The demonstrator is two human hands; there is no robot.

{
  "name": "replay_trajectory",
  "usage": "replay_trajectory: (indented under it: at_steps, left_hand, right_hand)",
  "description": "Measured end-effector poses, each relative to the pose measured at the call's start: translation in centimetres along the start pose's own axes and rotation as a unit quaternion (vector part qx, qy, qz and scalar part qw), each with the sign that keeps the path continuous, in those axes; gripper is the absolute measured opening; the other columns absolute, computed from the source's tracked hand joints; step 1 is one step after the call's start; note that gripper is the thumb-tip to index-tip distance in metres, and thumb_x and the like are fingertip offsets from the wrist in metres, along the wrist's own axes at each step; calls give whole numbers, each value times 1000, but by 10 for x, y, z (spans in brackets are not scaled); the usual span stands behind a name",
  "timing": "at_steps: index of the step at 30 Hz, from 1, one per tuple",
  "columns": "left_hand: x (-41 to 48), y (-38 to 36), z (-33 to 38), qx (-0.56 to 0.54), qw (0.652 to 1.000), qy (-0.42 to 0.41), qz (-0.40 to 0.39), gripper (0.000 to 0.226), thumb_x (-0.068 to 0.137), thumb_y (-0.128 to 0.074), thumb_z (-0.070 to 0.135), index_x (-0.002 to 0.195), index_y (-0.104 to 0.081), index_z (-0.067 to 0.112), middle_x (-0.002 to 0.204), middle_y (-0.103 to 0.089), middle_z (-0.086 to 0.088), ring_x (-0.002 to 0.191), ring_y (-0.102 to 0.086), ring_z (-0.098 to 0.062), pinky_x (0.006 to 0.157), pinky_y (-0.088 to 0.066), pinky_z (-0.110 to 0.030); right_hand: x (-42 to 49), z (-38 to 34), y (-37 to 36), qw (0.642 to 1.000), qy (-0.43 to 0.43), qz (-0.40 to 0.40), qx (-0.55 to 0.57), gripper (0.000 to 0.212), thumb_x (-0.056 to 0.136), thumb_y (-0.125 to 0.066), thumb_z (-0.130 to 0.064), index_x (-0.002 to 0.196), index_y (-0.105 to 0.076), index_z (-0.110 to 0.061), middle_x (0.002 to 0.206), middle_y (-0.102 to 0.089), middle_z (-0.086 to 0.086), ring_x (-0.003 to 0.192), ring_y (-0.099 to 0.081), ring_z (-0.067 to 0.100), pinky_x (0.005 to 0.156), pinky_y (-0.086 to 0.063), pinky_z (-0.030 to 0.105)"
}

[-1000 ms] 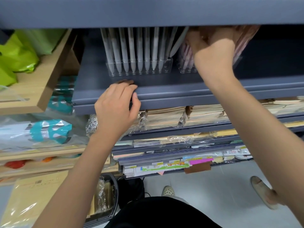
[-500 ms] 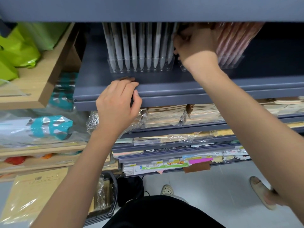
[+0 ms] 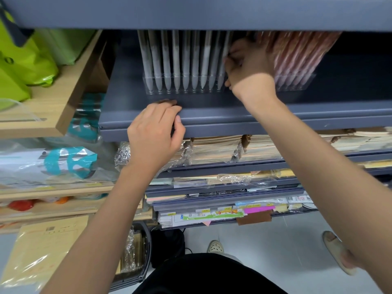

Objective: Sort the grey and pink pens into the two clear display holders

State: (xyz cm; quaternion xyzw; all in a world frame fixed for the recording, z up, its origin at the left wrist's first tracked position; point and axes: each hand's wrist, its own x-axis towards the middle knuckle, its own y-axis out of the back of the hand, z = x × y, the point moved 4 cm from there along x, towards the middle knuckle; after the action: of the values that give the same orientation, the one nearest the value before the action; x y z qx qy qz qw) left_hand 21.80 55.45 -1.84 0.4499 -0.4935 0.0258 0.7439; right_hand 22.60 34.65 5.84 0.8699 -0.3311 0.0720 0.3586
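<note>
Several grey pens [image 3: 176,60] stand tip-down in a row in the left clear holder [image 3: 184,90] on a dark blue shelf [image 3: 212,111]. My right hand [image 3: 248,66] is at the right end of that row, fingers pinched on the last grey pen, which it mostly hides. Right of it, several pink pens [image 3: 297,52] lean to the right in the second clear holder [image 3: 297,83]. My left hand [image 3: 154,132] grips the shelf's front edge, fingers on top and thumb on the lip.
Another dark shelf board [image 3: 191,11] hangs low over the pens. A wooden shelf [image 3: 53,107] with green bags [image 3: 21,60] is at the left. Wrapped paper stacks [image 3: 212,149] fill the shelves below. A dark basket [image 3: 135,251] sits on the floor.
My right hand moved left from the pink holder with a tilted grey pen, and the pen now stands upright at the right end of the grey row. My left hand stayed put.
</note>
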Motion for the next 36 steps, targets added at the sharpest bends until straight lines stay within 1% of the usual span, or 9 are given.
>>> replay_trajectory:
  at_steps: [8, 11, 13, 16, 20, 23, 26, 32, 36]
  left_hand:
    - [3, 4, 0, -20, 999, 31, -24, 25, 94, -53, 21, 105, -74, 14, 107, -74, 1, 98, -67, -19, 70, -42, -25]
    - [8, 9, -7, -116, 982, 147, -20, 23, 94, -55, 27, 107, -69, 15, 108, -67, -2, 100, -62, -20, 73, -43, -29]
    - [14, 15, -18, -205, 946, 250, 29, 18, 91, -59, 30, 103, -60, 17, 114, -58, -8, 99, -54, -18, 85, -45, -32]
    - [31, 20, -43, -245, 903, 346, 71, 28, 85, -67, 32, 107, -52, 26, 120, -55, -7, 103, -55, -13, 96, -47, -30]
    - [50, 10, -58, -353, 866, 355, 22, 32, 85, -78, 15, 110, -57, 10, 103, -61, -5, 89, -61, -8, 86, -52, -20]
    - [52, 6, -62, -365, 858, 359, 28, 23, 87, -75, 5, 105, -61, 2, 96, -63, -8, 85, -61, -14, 82, -51, -22]
    - [51, 5, -66, -360, 857, 368, 31, 27, 89, -72, 3, 110, -65, -10, 96, -67, -11, 73, -61, 2, 76, -48, -13]
    - [50, 5, -69, -360, 854, 373, 43, 25, 90, -71, 3, 110, -68, -11, 94, -66, -10, 65, -58, 14, 73, -45, -9]
    - [50, 0, -73, -360, 856, 367, 51, 20, 89, -73, 5, 105, -71, -7, 93, -70, -12, 67, -61, 6, 73, -46, -10]
  right_hand:
    - [-12, 7, -5, 999, 6, 39, 26, 25, 95, -53, -15, 119, -56, -9, 105, -66, 6, 79, -66, 37, 76, -55, 49]
    - [-21, 12, -10, 996, 16, 45, 71, 21, 95, -55, -16, 114, -55, -8, 101, -66, 4, 72, -66, 32, 69, -55, 50]
    - [-25, 16, -13, 995, 18, 45, 86, 20, 94, -58, -20, 111, -55, -9, 98, -67, 2, 62, -65, 29, 62, -56, 48]
    - [-23, 21, -16, 994, 20, 47, 100, 22, 93, -60, -26, 110, -57, -11, 98, -67, 1, 51, -63, 26, 56, -55, 46]
    - [-20, 27, -20, 995, 16, 38, 89, 19, 94, -59, -28, 108, -61, -14, 87, -69, 6, 50, -65, 20, 56, -57, 44]
    - [-20, 32, -22, 995, 26, 44, 91, 15, 94, -59, -25, 104, -62, -16, 79, -68, 8, 47, -64, 17, 52, -56, 42]
    - [-20, 36, -22, 994, 35, 50, 92, 16, 93, -56, -25, 103, -63, -16, 86, -68, 7, 46, -64, 15, 50, -56, 41]
    - [-22, 38, -21, 989, 34, 64, 131, 8, 90, -59, -24, 96, -63, -20, 81, -67, 0, 46, -62, 20, 46, -52, 36]
    - [-21, 41, -22, 987, 32, 64, 144, 6, 91, -62, -22, 96, -62, -19, 76, -66, -6, 44, -61, 15, 43, -47, 26]
